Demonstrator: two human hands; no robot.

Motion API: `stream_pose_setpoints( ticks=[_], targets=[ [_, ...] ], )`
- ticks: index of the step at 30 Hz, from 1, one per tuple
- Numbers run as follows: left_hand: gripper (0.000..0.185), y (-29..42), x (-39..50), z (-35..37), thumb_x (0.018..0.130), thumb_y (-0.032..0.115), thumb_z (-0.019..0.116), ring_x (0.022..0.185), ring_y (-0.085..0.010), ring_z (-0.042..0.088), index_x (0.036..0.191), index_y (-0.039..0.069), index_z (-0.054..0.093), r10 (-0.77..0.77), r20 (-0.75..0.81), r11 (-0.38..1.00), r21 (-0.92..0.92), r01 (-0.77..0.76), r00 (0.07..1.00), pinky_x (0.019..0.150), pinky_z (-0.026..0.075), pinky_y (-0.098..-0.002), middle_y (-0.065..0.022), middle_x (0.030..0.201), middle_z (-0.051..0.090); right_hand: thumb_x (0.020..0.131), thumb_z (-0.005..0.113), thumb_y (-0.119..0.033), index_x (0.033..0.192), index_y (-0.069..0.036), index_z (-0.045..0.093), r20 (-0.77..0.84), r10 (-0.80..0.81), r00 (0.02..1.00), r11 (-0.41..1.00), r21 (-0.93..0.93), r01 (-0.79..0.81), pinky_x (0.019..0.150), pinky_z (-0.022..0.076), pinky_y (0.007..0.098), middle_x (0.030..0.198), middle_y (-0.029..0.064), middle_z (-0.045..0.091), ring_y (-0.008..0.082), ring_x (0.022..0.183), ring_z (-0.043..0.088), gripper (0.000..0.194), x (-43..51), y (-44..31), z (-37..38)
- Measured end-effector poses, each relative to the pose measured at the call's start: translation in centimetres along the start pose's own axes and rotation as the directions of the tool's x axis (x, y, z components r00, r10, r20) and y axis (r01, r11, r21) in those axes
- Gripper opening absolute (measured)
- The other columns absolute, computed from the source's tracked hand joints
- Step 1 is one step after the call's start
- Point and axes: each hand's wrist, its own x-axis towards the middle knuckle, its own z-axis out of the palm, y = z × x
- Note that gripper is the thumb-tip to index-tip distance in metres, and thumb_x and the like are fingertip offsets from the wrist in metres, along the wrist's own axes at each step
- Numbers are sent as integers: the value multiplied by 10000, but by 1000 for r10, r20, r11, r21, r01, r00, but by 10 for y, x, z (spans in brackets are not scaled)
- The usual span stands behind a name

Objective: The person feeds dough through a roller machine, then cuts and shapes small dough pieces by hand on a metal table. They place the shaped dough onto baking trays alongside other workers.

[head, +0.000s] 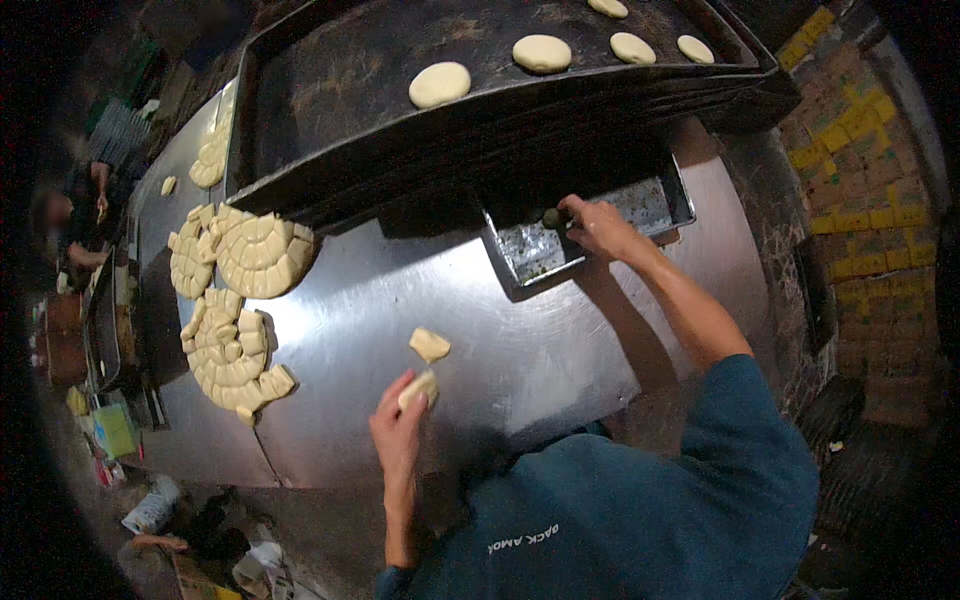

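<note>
In my left hand [401, 420] I hold a piece of dough [418, 391] above the near part of the metal table [360, 300]. Just beyond it a loose dough piece [430, 345] lies on the steel. My right hand [598, 227] reaches over a shallow metal tray [517, 251], fingers closed around a small dark greenish ball [553, 218]. Green and brown bits are scattered over the tray's bottom. Part of that tray lies in the shadow under the big pan's edge.
A large dark baking pan [337, 82] at the far side bears several flat dough rounds [541, 54]. Cut dough pieces in round clusters [259, 251] sit at the left. Two other people [82, 217] are at the left edge and lower left. Stacked yellow-taped boxes [862, 217] stand at right.
</note>
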Motion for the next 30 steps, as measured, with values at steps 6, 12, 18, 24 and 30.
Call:
stream_pose_setpoints(
  ticks=[6,12,18,24,30],
  targets=[
    [278,-1,32,22,930,154,631,857,-148,645,1088,-72,663,-140,-28,963,-237,129,990,757,517,-270,-109,991,676,793,716,-148,1122,-17,599,-132,96,987,989,125,-79,770,537,434,962,228,682,384,893,668,373,-14,-36,-16],
    [353,-16,30,31,988,177,543,964,-180,629,1208,-99,560,-94,130,683,-713,159,987,814,512,-303,-118,1094,637,834,739,-135,1080,-46,690,-284,-208,936,729,593,342,693,565,298,1031,89,706,137,880,669,266,-67,-200,23],
    [375,-19,10,-12,1012,232,476,1043,-220,611,1234,-66,528,-33,99,550,-829,101,995,925,497,-358,-129,1176,608,842,668,-121,1090,-26,652,-262,-369,892,840,317,441,799,542,365,1037,148,667,307,889,665,266,-97,-308,86],
    [297,-24,-12,-69,956,99,561,998,-158,620,1225,-26,571,72,62,717,-697,-9,995,885,514,-300,-93,1118,633,869,669,-140,1027,4,668,424,-159,891,660,717,-224,650,550,288,891,109,689,135,766,660,214,-67,-342,85],
    [411,-2,-30,-90,955,21,518,1029,-182,607,1357,-54,483,122,-117,796,-582,-167,986,904,499,-277,-138,1155,620,781,660,12,955,4,644,-358,-494,792,806,153,572,705,534,346,914,123,595,266,805,608,175,-131,-409,93]
  ],
)
